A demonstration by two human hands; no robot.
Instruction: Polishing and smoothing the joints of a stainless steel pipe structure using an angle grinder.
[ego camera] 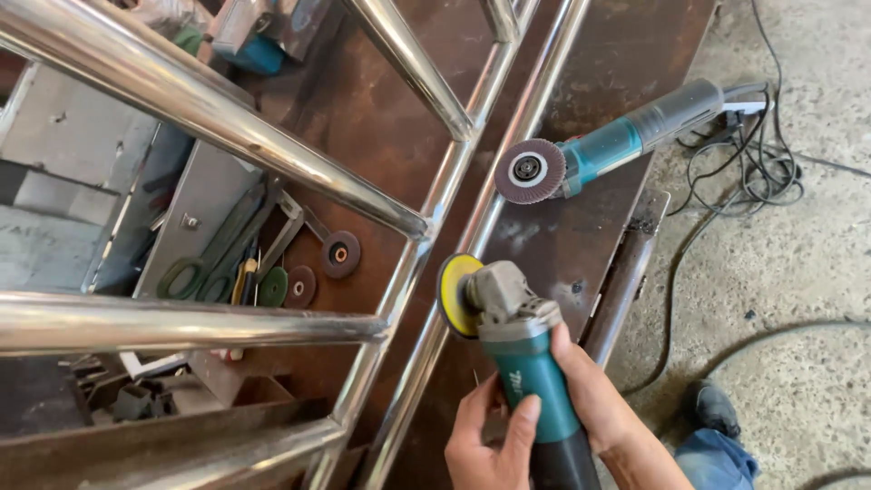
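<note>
Hands both wrapped the teal angle grinder with yellow disc (508,340): left hand (485,445) and right hand (594,399) gripped its barrel, disc beside the polished steel tube frame (426,299) over the rusty worktop (544,245). Probably heavy, rigid; best held by the body.

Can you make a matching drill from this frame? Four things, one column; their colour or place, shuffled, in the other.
Things:
1. held grinder's disc
2. spare grinder
3. loose discs
4. shoe

Colour or place:
A. on the concrete floor, lower right
B. yellow, beside the steel tube frame
C. lying on the rusty plate, brown flap disc up
D. left of the frame, near green-handled scissors

Pairs: 1-B, 2-C, 3-D, 4-A

Both hands, left hand and right hand, grip the held grinder.
</note>
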